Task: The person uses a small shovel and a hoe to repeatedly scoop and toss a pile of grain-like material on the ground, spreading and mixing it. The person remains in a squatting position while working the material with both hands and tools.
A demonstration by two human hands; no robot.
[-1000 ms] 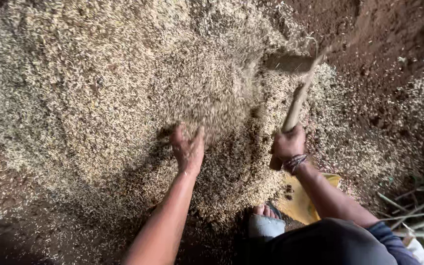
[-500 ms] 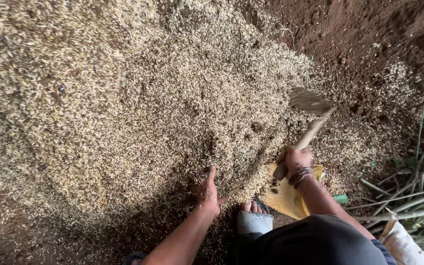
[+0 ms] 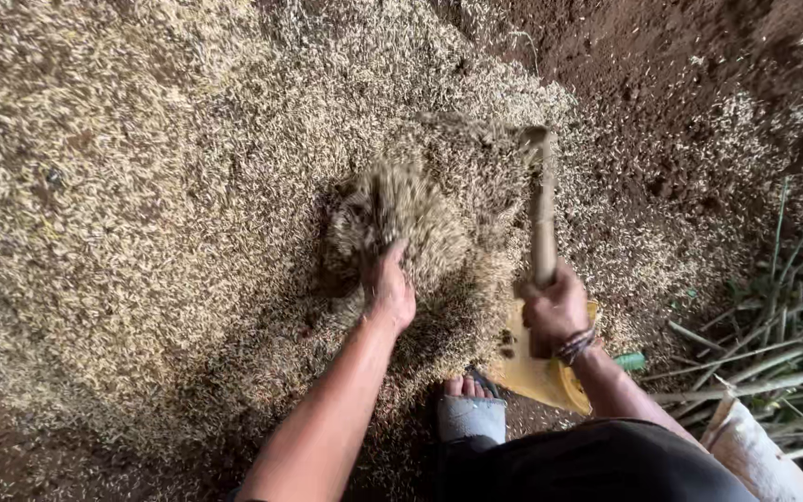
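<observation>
A broad heap of pale, husk-like chaff covers the ground in front of me. My left hand is pushed into the heap, and a blurred clump of chaff flies up just beyond its fingers. My right hand is closed around the wooden handle of a tool. The tool's far end is buried in the chaff near the heap's right side. A braided band sits on my right wrist.
Bare reddish-brown soil lies at the upper right. A yellow object sits below my right hand, next to my sandalled foot. Green stalks and a whitish sack fill the lower right.
My left hand has moved forward into the heap and thrown chaff up. The tool's handle has swung from slanting right to nearly upright, its head now sunk in the chaff.
</observation>
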